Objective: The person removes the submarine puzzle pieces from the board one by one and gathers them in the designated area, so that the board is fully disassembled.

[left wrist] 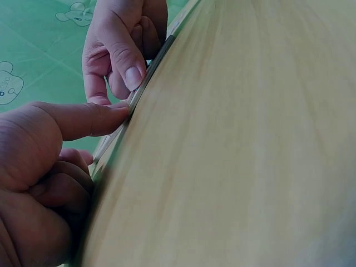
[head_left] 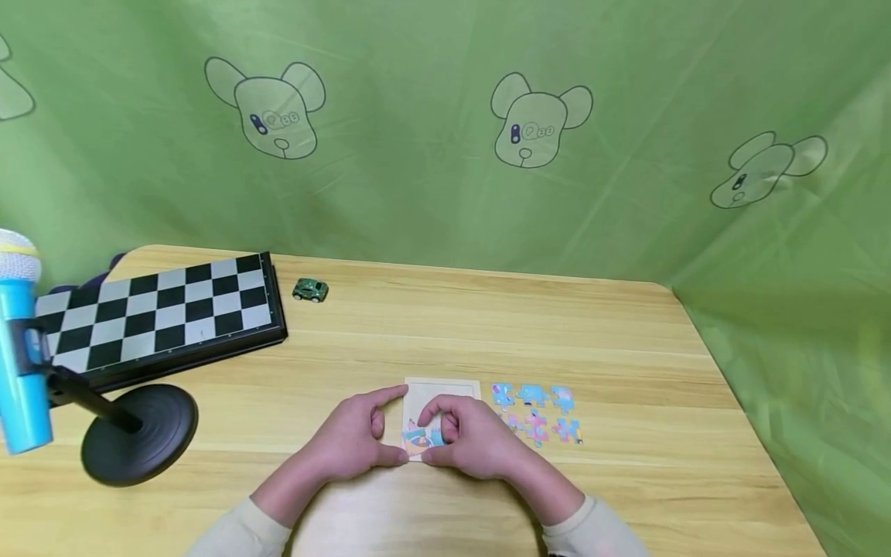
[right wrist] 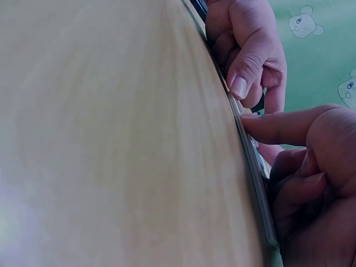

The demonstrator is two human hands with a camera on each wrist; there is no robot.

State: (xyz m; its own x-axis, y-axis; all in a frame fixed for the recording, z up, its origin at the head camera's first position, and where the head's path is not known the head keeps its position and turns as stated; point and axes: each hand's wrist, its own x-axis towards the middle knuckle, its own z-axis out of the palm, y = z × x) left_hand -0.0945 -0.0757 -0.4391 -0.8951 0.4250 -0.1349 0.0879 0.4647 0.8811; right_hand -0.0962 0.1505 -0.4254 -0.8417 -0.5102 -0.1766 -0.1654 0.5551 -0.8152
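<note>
1. Pale wooden puzzle tray (head_left: 445, 389) lies flat on the table (head_left: 626, 340), near the front edge and just ahead of the person, with both hands at its near end.
2. A few placed pieces (head_left: 421, 441), blue and orange, sit in the tray's near left corner, showing in the gap between the two hands.
3. The left hand (head_left: 355, 437) rests at the tray's left side: its index finger stretches along the left edge toward the far corner, and its thumb presses against the near edge. The other fingers are curled under the palm.
4. In the left wrist view the left thumb (left wrist: 89, 119) lies straight, its tip touching the tray's thin edge (left wrist: 142, 89).
5. The right hand (head_left: 473, 437) covers the tray's near right part, fingers bent down onto the placed pieces and thumb at the near edge, tip almost meeting the left thumb.
6. In the right wrist view the right thumb (right wrist: 278, 127) presses against the tray's rim (right wrist: 253, 167), with the left hand's fingers (right wrist: 245, 72) bent onto the same rim further along.
7. Whether the right fingers pinch a piece or only press on it cannot be told.
8. Loose pieces (head_left: 534, 414), blue and pink, lie in two rows just right of the tray, apart from both hands.
9. A chessboard (head_left: 160, 309), a small green toy car (head_left: 310, 290) and a black stand (head_left: 139, 433) holding a blue microphone (head_left: 21, 348) are well apart on the left.
</note>
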